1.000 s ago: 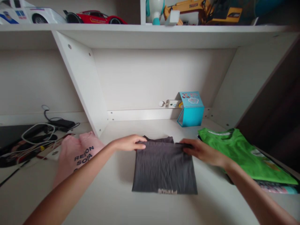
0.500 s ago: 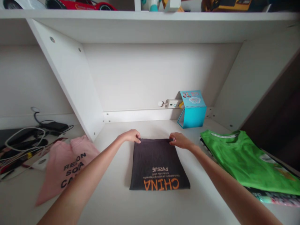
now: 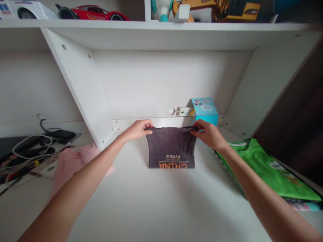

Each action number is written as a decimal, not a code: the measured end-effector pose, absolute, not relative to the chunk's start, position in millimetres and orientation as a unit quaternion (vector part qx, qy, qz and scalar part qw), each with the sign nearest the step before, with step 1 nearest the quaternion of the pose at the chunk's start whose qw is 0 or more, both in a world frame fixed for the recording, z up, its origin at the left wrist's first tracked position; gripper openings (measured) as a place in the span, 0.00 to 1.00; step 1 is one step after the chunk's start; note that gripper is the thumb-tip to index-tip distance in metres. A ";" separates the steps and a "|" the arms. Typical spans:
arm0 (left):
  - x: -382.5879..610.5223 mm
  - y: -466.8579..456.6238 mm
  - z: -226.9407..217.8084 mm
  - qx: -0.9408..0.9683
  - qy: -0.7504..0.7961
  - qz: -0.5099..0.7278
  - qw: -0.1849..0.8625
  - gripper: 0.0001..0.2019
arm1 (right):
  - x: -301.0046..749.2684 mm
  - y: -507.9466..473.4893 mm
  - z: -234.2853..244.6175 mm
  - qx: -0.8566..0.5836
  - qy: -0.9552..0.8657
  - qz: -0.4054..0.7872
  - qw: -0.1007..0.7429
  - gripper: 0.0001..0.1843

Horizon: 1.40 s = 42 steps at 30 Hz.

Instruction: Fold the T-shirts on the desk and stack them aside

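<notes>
A dark grey folded T-shirt (image 3: 172,144) with upside-down orange "CHINA" lettering hangs between my hands, its top edge lifted off the white desk. My left hand (image 3: 141,129) pinches the top left corner between thumb and fingers. At the top right corner, my right hand (image 3: 205,132) grips the cloth the same way, in front of the blue desk calendar (image 3: 205,107). The lower edge of the shirt is near the desk; whether it touches I cannot tell. A pink T-shirt (image 3: 75,159) lies to the left, partly behind my left forearm.
On the right a green T-shirt (image 3: 275,174) tops a stack of folded clothes, partly behind my right forearm. A power strip (image 3: 185,111) sits at the back wall. Cables (image 3: 30,148) and a black adapter (image 3: 62,135) lie at left. Overhead, a shelf (image 3: 161,25) holds a red toy car (image 3: 94,13).
Both hands have raised the dark shirt's far edge up from the desk, and the shirt has moved away from me. My right hand now covers part of the calendar.
</notes>
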State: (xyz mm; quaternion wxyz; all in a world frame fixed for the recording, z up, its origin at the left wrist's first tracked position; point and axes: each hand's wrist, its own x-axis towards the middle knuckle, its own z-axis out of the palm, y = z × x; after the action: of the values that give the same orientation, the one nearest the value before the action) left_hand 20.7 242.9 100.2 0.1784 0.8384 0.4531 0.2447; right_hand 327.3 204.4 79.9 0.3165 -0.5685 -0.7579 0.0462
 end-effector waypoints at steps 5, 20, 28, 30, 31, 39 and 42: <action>5.3 200.6 127.9 0.879 0.381 0.263 0.118 0.12 | 322.0 114.8 104.2 -0.481 -0.802 0.019 0.354 0.08; 102.7 89.3 16.8 0.961 0.249 0.031 0.119 0.24 | 321.2 148.1 -6.4 -0.479 -0.861 0.123 0.114 0.18; 50.0 126.7 16.0 0.917 0.387 0.045 0.087 0.12 | 293.6 58.6 13.2 -0.423 -0.888 0.156 0.087 0.16; 37.9 136.3 12.0 0.901 0.424 0.042 0.080 0.13 | 295.5 56.9 17.4 -0.421 -0.887 0.168 0.088 0.17; 34.0 139.3 8.5 0.894 0.440 0.040 0.077 0.15 | 298.8 61.8 15.2 -0.440 -0.879 0.160 0.093 0.18; 33.0 141.9 -18.7 0.850 0.514 -0.004 0.115 0.31 | 321.0 112.9 -47.0 -0.594 -0.795 0.113 0.050 0.33; 32.2 143.5 -18.8 0.829 0.554 0.028 0.070 0.31 | 323.6 114.1 -45.2 -0.619 -0.778 0.090 0.053 0.31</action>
State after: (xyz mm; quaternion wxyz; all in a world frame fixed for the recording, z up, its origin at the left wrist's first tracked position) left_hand 32.2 143.5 -18.8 0.0705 0.8288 0.5544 0.0280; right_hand 323.6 114.1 -45.2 0.0530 -0.6191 -0.7783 0.0905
